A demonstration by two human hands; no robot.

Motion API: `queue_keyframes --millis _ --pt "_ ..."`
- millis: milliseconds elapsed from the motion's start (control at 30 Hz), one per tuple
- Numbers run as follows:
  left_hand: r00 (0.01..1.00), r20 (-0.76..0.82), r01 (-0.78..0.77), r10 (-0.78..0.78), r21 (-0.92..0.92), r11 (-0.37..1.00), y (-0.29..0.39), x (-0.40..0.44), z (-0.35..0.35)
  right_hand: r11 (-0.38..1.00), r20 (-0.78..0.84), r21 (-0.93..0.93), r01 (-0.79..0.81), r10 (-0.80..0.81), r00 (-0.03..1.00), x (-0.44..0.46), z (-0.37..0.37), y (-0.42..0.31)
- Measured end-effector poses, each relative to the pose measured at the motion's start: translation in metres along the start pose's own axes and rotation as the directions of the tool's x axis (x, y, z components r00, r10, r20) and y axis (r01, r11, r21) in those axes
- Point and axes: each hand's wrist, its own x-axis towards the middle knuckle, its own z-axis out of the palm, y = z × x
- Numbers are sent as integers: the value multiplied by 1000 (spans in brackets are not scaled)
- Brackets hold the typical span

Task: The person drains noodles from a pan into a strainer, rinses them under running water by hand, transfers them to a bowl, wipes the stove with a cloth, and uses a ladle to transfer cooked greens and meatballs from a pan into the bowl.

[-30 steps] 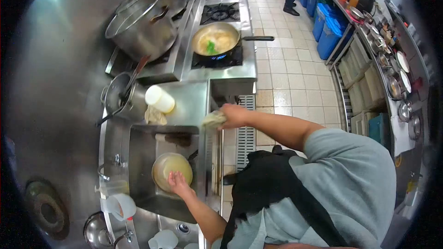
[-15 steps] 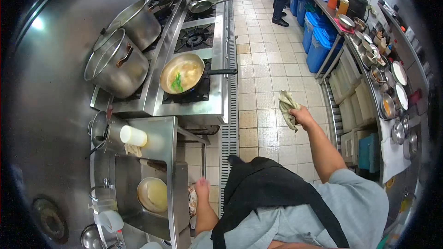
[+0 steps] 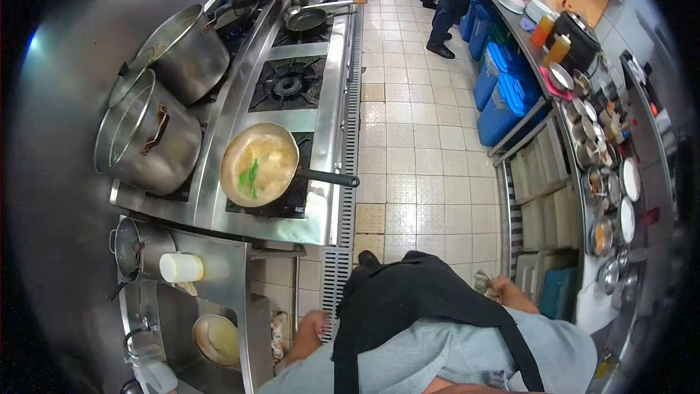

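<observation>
Your right hand (image 3: pixel 502 289) grips a cloth (image 3: pixel 483 282), your blurred left hand's (image 3: pixel 314 324) state I cannot tell, and bumping the jutting pan handle (image 3: pixel 329 177) risks spills.

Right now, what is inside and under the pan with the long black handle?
Inside the pan are green leaves and pale food. Under it, part of a dark burner shows beside the rim; the rest is covered, so any flame there cannot be seen.

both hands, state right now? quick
Left hand: nothing seen in it; blurred, so open or closed can't be told.
Right hand: closed, holding a cloth.
</observation>
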Motion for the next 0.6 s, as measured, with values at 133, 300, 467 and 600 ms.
queue_keyframes --millis 133,300,467,600 --pt "983 -67 160 -169 -122 980 129 -39 -13 768 14 -602 219 -264 964 -9 -41 9" --pt "973 -79 205 -215 -113 972 184 -14 -6 868 -64 -463 180 -235 970 61 -110 -10" --pt "971 -95 166 -219 -390 906 212 5 36 456 37 -819 348 -564 825 70 -281 -154" --pt "986 -140 -1 -88 -533 846 257 6 78 648 -312 613 452 -327 892 51 -416 -323"
